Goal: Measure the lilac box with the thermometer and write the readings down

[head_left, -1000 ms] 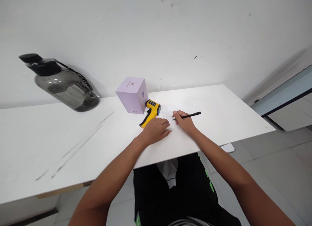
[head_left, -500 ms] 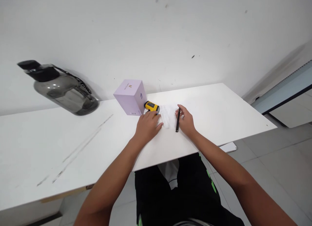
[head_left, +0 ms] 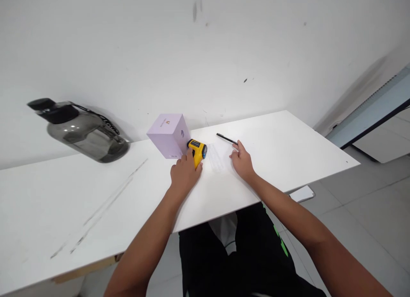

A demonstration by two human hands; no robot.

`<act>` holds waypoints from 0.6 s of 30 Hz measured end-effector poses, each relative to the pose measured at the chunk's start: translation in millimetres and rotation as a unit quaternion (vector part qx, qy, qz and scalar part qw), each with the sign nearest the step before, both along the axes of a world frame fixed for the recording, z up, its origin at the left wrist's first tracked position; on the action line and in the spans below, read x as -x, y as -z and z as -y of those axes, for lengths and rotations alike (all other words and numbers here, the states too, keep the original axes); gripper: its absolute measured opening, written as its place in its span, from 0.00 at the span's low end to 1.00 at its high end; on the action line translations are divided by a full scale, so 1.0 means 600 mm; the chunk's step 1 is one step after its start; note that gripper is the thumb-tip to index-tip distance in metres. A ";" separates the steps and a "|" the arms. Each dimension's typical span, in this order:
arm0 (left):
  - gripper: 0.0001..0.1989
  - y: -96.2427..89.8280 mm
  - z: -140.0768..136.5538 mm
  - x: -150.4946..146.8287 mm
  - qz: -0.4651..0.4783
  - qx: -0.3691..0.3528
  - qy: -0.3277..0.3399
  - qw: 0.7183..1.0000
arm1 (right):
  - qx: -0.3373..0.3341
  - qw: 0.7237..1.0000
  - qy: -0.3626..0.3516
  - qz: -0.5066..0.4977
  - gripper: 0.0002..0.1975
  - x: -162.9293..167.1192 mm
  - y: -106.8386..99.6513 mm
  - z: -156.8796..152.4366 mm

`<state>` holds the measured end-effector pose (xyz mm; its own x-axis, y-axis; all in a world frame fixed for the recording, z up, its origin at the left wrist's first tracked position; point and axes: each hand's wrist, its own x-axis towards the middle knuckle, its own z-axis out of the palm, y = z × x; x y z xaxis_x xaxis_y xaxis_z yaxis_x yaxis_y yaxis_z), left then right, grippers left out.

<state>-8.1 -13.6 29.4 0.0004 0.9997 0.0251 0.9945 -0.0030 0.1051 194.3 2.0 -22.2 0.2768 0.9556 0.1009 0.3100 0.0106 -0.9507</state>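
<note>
My left hand [head_left: 184, 175] is closed around the handle of a yellow-and-black pistol-shaped tool [head_left: 198, 151], which has a small blue part at its front. Right beside the tool stands a lilac box [head_left: 168, 136]. Between thumb and fingers, my right hand [head_left: 242, 161] grips a black pen [head_left: 226, 139]; its free end points left and toward the wall. Between both hands lies a pale patch with faint grey streaks [head_left: 216, 157]. Whether it is a thin sheet or marks on the tabletop, I cannot tell.
A grey see-through bottle [head_left: 86, 132] with a black lid and strap stands at the left by the wall. Dark streaks run across the white table [head_left: 144, 203]. Beyond the right edge are the tiled floor and a pale, dark-edged panel [head_left: 378, 113].
My left hand has drawn back a little and now holds the yellow tool, which has turned. In my right hand the pen has swung from pointing toward me to pointing left and away.
</note>
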 end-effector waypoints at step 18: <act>0.35 0.010 -0.007 0.005 -0.006 0.011 -0.014 1.000 | -0.011 1.000 -0.012 -0.005 0.31 -0.001 -0.002 0.002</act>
<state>-11.0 -9.2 23.3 -0.0270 0.9996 0.0034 0.9954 0.0266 0.0925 194.6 0.5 -21.1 0.2540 0.9598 0.1195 0.3007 0.0391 -0.9529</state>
